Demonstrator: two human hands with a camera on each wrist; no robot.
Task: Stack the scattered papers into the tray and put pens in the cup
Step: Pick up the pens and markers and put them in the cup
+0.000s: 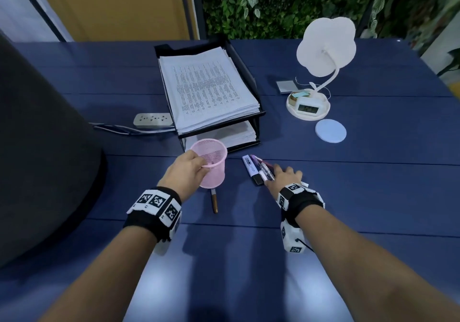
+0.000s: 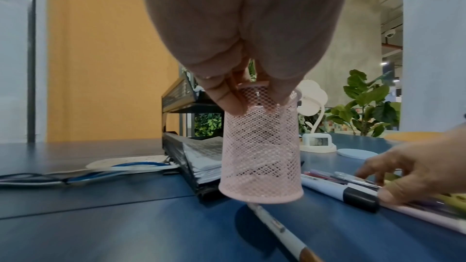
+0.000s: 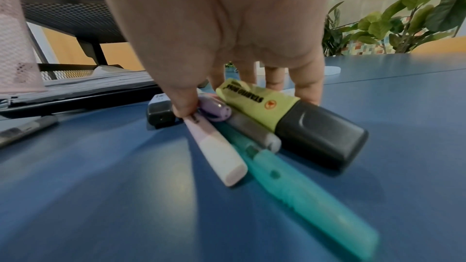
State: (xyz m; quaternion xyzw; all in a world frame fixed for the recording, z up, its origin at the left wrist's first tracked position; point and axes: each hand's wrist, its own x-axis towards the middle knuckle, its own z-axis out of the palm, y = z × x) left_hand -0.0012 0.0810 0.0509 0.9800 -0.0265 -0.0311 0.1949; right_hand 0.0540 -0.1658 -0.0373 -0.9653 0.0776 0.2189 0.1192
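So my left hand (image 1: pixel 187 170) is pinching the rim of the pink mesh cup (image 1: pixel 212 165), thumb outside and fingers (image 2: pixel 228 95) hooked inside, and the cup's lifted just off the blue tabletop (image 1: pixel 373 197), right in front of the black paper tray (image 1: pixel 245 65). The papers (image 1: pixel 206 85) are already stacked in that tray, top tier and bottom tier both. One brown-ended pen (image 1: pixel 214 202) lies on the tabletop on my side of the cup, partly under it. My right hand (image 1: pixel 286 176) is to the right of the cup, fingers curled down around a bunch of pens (image 3: pixel 227 127) still lying on the tabletop: a yellow highlighter (image 3: pixel 254 101) with a black cap, a teal one (image 3: pixel 290 182), a pale pink one (image 3: pixel 216 150), a white marker (image 1: pixel 251 168). Thumb's pressing on the pink one, the other fingers are behind the highlighter.
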